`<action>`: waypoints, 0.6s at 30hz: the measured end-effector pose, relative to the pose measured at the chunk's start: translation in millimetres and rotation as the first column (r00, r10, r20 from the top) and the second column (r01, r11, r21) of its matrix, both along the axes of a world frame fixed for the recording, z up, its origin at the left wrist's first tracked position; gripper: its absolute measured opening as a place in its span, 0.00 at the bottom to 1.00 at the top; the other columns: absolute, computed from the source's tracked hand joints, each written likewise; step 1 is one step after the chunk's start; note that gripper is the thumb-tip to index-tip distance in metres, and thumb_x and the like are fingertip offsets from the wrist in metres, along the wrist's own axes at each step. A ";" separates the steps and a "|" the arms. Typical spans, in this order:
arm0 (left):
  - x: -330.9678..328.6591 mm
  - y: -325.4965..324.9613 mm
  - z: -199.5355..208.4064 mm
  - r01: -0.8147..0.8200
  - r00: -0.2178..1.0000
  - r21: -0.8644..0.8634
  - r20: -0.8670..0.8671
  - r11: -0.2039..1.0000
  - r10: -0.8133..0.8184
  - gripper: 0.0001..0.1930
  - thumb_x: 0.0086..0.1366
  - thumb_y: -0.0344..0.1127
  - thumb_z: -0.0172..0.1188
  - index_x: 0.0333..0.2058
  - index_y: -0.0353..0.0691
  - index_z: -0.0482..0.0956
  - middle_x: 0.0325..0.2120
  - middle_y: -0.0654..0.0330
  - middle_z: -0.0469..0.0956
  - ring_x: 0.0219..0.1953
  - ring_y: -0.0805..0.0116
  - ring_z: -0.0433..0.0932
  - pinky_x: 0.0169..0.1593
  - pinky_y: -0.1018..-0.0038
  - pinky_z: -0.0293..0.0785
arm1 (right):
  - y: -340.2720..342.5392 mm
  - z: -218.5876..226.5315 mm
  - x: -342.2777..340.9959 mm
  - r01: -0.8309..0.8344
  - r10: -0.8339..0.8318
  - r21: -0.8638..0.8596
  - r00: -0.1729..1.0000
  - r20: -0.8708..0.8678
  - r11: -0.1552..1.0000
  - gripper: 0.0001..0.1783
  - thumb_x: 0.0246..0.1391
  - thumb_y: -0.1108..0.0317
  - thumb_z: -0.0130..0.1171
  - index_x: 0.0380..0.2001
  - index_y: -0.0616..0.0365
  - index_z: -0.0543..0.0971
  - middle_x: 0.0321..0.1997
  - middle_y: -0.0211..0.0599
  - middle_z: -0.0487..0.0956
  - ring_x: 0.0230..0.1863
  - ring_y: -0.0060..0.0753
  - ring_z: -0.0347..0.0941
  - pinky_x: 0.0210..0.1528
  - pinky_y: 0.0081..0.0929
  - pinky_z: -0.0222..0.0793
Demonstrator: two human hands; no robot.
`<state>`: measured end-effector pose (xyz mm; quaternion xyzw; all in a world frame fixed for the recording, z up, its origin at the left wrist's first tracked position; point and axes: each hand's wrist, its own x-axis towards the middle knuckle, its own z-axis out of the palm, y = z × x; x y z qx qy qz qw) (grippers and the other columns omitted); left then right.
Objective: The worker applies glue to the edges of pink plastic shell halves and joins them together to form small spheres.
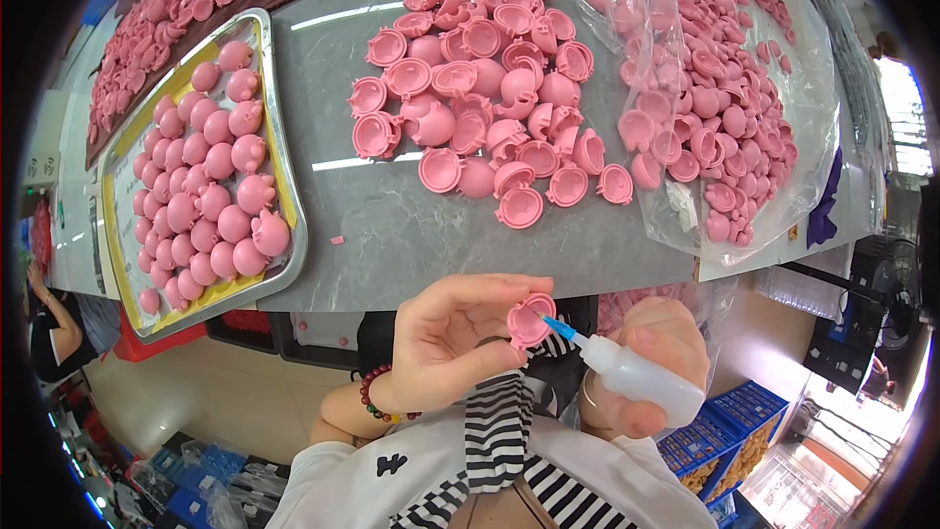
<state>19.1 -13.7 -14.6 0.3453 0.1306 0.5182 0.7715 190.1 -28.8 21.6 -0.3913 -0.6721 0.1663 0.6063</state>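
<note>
Between the thumb and fingers of my left hand (446, 338) is a pink plastic half shell (530, 321), its hollow side turned toward my right. My right hand (664, 353) grips a translucent white squeeze bottle (641, 377), tilted so that its blue needle tip (560, 327) meets the rim or inside of the shell; exactly where it touches I cannot tell. Both hands are just in front of the table's near edge. Beyond them on the grey table lies a loose pile of pink half shells (480, 39), some cup side up.
At the left a metal tray (294, 269) with a yellow-edged liner holds many joined pink balls (196, 176). More pink pieces (171, 20) lie on a brown cloth behind it. A clear plastic bag (627, 0) of half shells spreads at the right. Blue crates (734, 421) stand below right.
</note>
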 end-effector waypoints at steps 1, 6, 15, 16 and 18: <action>0.4 -0.1 0.4 -0.033 0.999 0.021 -0.028 0.999 0.034 0.22 0.49 0.13 0.52 0.45 0.29 0.64 0.49 0.41 0.62 0.48 0.62 0.68 0.50 0.69 0.68 | 0.1 0.1 -0.1 0.001 -0.001 0.000 1.000 0.000 1.000 0.29 0.44 0.45 0.54 0.29 0.67 0.74 0.21 0.34 0.73 0.17 0.28 0.66 0.15 0.22 0.59; -0.5 -2.4 4.8 -0.137 0.975 0.098 -0.161 0.986 0.152 0.21 0.48 0.13 0.55 0.43 0.28 0.68 0.48 0.41 0.64 0.47 0.62 0.69 0.49 0.71 0.69 | -1.1 -2.3 -1.2 -0.010 0.010 0.015 1.000 -0.023 1.000 0.29 0.44 0.46 0.54 0.30 0.68 0.74 0.22 0.34 0.73 0.17 0.28 0.67 0.15 0.22 0.59; -5.3 1.4 -1.3 -0.067 0.998 0.057 0.008 0.996 0.067 0.21 0.52 0.16 0.51 0.47 0.30 0.63 0.50 0.40 0.61 0.48 0.61 0.69 0.50 0.69 0.65 | 6.7 -15.4 36.3 0.566 -0.517 0.157 0.814 -0.264 0.810 0.25 0.50 0.56 0.50 0.39 0.72 0.65 0.31 0.46 0.69 0.34 0.38 0.68 0.38 0.32 0.66; -8.2 3.1 -3.1 0.006 0.997 0.018 0.071 1.000 -0.008 0.21 0.54 0.18 0.50 0.48 0.31 0.61 0.50 0.40 0.61 0.47 0.61 0.69 0.51 0.69 0.65 | 14.7 -11.7 56.2 0.625 -0.599 0.134 0.778 -0.191 0.769 0.23 0.50 0.60 0.50 0.40 0.72 0.64 0.34 0.48 0.70 0.37 0.38 0.68 0.41 0.31 0.66; -9.2 5.2 -5.8 0.080 0.987 -0.014 0.143 0.997 -0.077 0.21 0.56 0.20 0.48 0.49 0.33 0.58 0.50 0.40 0.61 0.47 0.62 0.69 0.51 0.69 0.65 | 23.6 -5.5 107.1 0.713 -0.707 0.007 0.696 -0.122 0.701 0.20 0.50 0.68 0.51 0.41 0.73 0.63 0.39 0.50 0.71 0.42 0.37 0.69 0.44 0.27 0.66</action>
